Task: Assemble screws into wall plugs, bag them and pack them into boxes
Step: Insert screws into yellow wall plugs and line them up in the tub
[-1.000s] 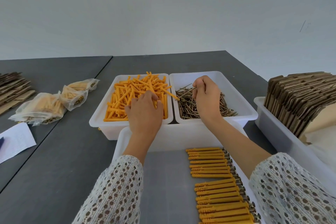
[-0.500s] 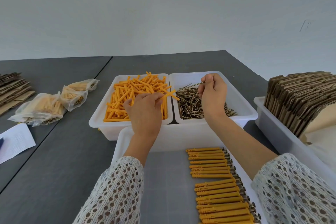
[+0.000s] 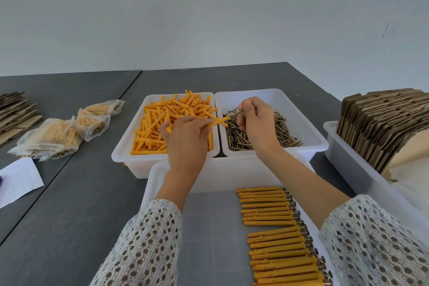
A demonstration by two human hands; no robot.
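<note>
My left hand [image 3: 185,137] hovers over the white bin of orange wall plugs [image 3: 171,121] and pinches one orange plug [image 3: 217,122], its tip pointing right. My right hand [image 3: 256,121] is above the white bin of loose screws [image 3: 246,139] and pinches a single screw [image 3: 236,112] that points left toward the plug. Plug tip and screw tip are close but apart. In the near white tray [image 3: 153,176] lie rows of assembled plugs with screws [image 3: 274,227].
Filled clear bags [image 3: 60,132] lie on the grey table at the left, with a paper sheet [image 3: 18,181] and flat cardboard [image 3: 14,111] beyond. A white bin of folded cardboard boxes [image 3: 380,123] stands at the right.
My left hand lifted a plug out of the bin and turned it rightward. My right hand raised a screw from the pile and brought it toward the plug.
</note>
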